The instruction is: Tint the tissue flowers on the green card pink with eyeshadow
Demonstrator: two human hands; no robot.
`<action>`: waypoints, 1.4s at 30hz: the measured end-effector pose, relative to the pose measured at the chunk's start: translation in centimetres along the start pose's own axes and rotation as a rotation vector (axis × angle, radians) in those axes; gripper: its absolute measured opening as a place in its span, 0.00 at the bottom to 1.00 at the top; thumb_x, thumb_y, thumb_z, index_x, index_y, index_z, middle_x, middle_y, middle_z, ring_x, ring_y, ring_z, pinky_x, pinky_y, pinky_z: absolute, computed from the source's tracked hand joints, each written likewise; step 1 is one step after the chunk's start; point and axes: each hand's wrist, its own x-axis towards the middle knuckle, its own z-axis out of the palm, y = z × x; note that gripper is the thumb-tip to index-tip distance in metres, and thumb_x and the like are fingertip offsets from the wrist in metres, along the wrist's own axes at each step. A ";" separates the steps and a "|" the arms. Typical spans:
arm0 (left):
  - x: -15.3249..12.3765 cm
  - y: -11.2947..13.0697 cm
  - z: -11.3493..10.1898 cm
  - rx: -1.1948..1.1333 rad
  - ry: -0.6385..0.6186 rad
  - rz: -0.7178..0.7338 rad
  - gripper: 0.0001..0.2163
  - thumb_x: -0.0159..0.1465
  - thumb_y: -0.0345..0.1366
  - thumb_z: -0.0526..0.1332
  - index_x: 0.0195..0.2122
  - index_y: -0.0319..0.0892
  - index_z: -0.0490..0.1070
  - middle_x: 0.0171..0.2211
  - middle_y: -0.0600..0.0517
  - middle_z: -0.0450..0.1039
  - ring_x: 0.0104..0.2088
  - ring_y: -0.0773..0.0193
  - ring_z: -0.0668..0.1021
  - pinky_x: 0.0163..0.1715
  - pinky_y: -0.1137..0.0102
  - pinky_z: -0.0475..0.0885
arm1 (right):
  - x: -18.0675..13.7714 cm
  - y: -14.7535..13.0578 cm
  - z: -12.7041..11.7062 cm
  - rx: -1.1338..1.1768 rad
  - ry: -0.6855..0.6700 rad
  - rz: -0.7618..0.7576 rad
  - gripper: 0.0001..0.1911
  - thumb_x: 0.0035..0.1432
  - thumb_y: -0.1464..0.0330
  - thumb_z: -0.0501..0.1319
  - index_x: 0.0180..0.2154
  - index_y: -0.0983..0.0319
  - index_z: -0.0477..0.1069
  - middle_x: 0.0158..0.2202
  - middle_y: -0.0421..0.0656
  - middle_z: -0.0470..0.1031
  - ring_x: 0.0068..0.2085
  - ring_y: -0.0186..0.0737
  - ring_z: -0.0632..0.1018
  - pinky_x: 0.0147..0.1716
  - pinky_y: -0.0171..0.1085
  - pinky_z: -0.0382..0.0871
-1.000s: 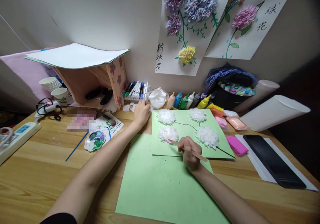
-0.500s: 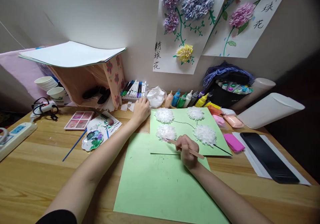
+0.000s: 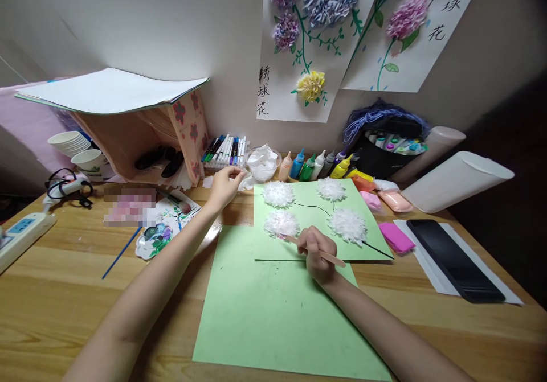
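Note:
My left hand (image 3: 225, 187) is at the back of the desk, thumb and forefinger pinched together. Scraps of white paper (image 3: 247, 181) lie by its fingertips; whether one is in the pinch I cannot make out. In my right hand (image 3: 318, 254) is a slim wooden stick (image 3: 333, 259), held like a pen. Its pinkish tip touches the lower left white ruffled flower (image 3: 282, 222), where a little pink shows. Several such flowers and black drawn stems are on the green sheet (image 3: 273, 252). A larger green sheet (image 3: 273, 319) lies beneath.
Behind stand a bowl of white paper (image 3: 262, 163), paint bottles (image 3: 306, 169) and markers (image 3: 225, 150). Left are a paint palette (image 3: 147, 245), a blue brush (image 3: 122, 253) and a power strip (image 3: 28, 237). Right are clay packs (image 3: 397, 238) and a phone (image 3: 455, 261).
My left hand has shifted left, away from the green sheet, and its fingers now show in a pinch. My right hand keeps the stick at the same flower. The view has shifted slightly.

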 end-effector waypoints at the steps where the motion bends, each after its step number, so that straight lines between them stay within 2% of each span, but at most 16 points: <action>1: -0.4 0.2 -0.2 -0.076 -0.041 -0.021 0.08 0.59 0.39 0.59 0.32 0.40 0.73 0.35 0.48 0.78 0.37 0.61 0.76 0.40 0.68 0.69 | 0.0 -0.1 0.0 -0.005 0.003 0.002 0.20 0.65 0.66 0.47 0.20 0.60 0.59 0.17 0.37 0.61 0.19 0.32 0.64 0.19 0.34 0.56; 4: -2.6 1.3 -0.4 -0.230 -0.261 -0.028 0.10 0.58 0.42 0.60 0.32 0.40 0.74 0.35 0.48 0.78 0.37 0.61 0.77 0.41 0.67 0.69 | 0.2 -0.3 0.1 -0.004 0.043 0.012 0.20 0.65 0.66 0.47 0.20 0.60 0.59 0.17 0.37 0.61 0.19 0.32 0.64 0.19 0.34 0.56; 8: -6.8 3.3 -0.2 -0.168 -0.637 0.042 0.10 0.61 0.41 0.57 0.34 0.43 0.76 0.35 0.50 0.78 0.35 0.61 0.76 0.39 0.67 0.70 | 0.5 -0.4 -0.3 -0.018 0.108 0.023 0.21 0.65 0.65 0.46 0.20 0.59 0.59 0.16 0.37 0.60 0.18 0.32 0.63 0.18 0.35 0.56; 12: -9.9 4.4 0.7 -0.104 -0.779 0.192 0.08 0.63 0.34 0.55 0.35 0.45 0.75 0.37 0.51 0.77 0.40 0.62 0.75 0.44 0.66 0.68 | 0.7 -0.4 -0.9 -0.084 0.017 -0.006 0.20 0.65 0.66 0.46 0.20 0.59 0.58 0.15 0.36 0.59 0.17 0.32 0.63 0.19 0.34 0.57; 15: -11.0 4.3 1.6 -0.042 -0.820 0.215 0.09 0.62 0.30 0.55 0.34 0.45 0.75 0.36 0.50 0.76 0.38 0.62 0.75 0.41 0.67 0.68 | 0.8 -0.6 -1.1 -0.178 -0.105 -0.061 0.19 0.64 0.67 0.46 0.20 0.59 0.58 0.15 0.36 0.60 0.17 0.32 0.63 0.19 0.34 0.57; 17: -11.4 4.2 2.1 0.010 -0.799 0.175 0.08 0.61 0.29 0.55 0.33 0.44 0.75 0.35 0.51 0.77 0.36 0.62 0.76 0.37 0.68 0.68 | 1.0 -0.7 -1.0 -0.248 -0.155 -0.097 0.19 0.64 0.68 0.46 0.20 0.59 0.57 0.16 0.36 0.60 0.18 0.32 0.64 0.19 0.33 0.57; 23: -12.1 4.2 2.8 0.112 -0.629 0.071 0.06 0.61 0.32 0.56 0.31 0.43 0.72 0.33 0.51 0.76 0.34 0.60 0.76 0.33 0.68 0.67 | 1.3 -0.6 -0.7 -0.352 -0.211 -0.157 0.17 0.64 0.69 0.47 0.22 0.59 0.57 0.17 0.37 0.61 0.19 0.33 0.66 0.21 0.33 0.59; 32: -12.9 3.5 3.8 0.214 -0.402 0.176 0.04 0.64 0.34 0.57 0.33 0.43 0.70 0.32 0.52 0.72 0.36 0.60 0.72 0.35 0.67 0.65 | 1.5 -0.9 -0.8 -0.299 -0.195 -0.090 0.17 0.65 0.68 0.47 0.23 0.59 0.59 0.18 0.37 0.63 0.20 0.32 0.67 0.22 0.33 0.60; 36: -12.8 3.1 4.1 0.189 -0.348 0.204 0.04 0.64 0.34 0.57 0.34 0.43 0.70 0.32 0.52 0.71 0.36 0.62 0.71 0.35 0.68 0.65 | 1.2 -0.8 -1.0 -0.270 -0.128 -0.210 0.17 0.64 0.70 0.46 0.22 0.59 0.58 0.17 0.37 0.62 0.19 0.32 0.65 0.20 0.33 0.58; 39: -12.7 2.8 4.3 0.173 -0.316 0.226 0.04 0.64 0.34 0.57 0.34 0.43 0.70 0.32 0.53 0.71 0.35 0.62 0.71 0.35 0.68 0.65 | 1.1 -0.7 -0.9 -0.322 -0.159 -0.299 0.16 0.63 0.72 0.47 0.21 0.59 0.56 0.16 0.36 0.59 0.18 0.32 0.63 0.19 0.34 0.56; 42: -12.7 2.5 4.5 0.169 -0.301 0.235 0.03 0.64 0.33 0.57 0.34 0.44 0.69 0.33 0.53 0.71 0.35 0.63 0.71 0.34 0.69 0.64 | 1.3 -0.8 -0.7 -0.383 -0.196 -0.309 0.16 0.62 0.73 0.48 0.21 0.58 0.55 0.15 0.36 0.57 0.17 0.31 0.62 0.18 0.34 0.56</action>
